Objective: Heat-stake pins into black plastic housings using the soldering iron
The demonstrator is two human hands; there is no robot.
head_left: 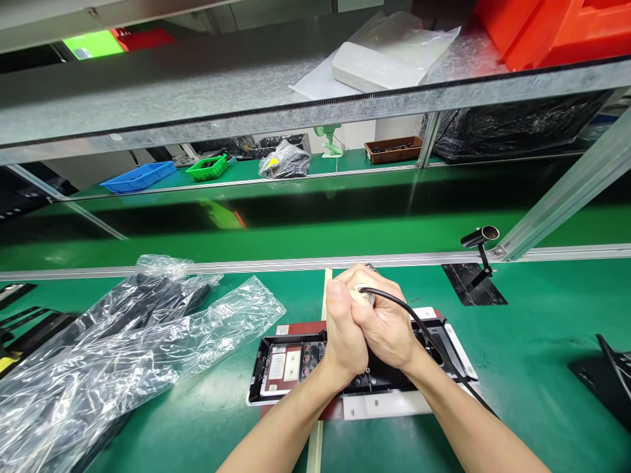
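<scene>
My left hand (345, 338) and my right hand (388, 328) are pressed together, fingers wrapped around an upright corded electric screwdriver (365, 295). Only its pale top end shows; its body and tip are hidden by my hands. A black cable (419, 322) leaves that end and runs over my right wrist. Beneath both hands lies a long black plastic housing (256, 378) with a labelled plate and small parts inside at its left. It rests in a red-brown fixture with white strips (387, 405). My hands and forearms cover the housing's middle.
Clear plastic bags (148, 341) with dark parts lie at left. A black tube holder (480, 236) stands at right, near a dark part (604, 371). A metal shelf (197, 125) crosses above, bearing a white box (367, 66) and red bin (566, 33).
</scene>
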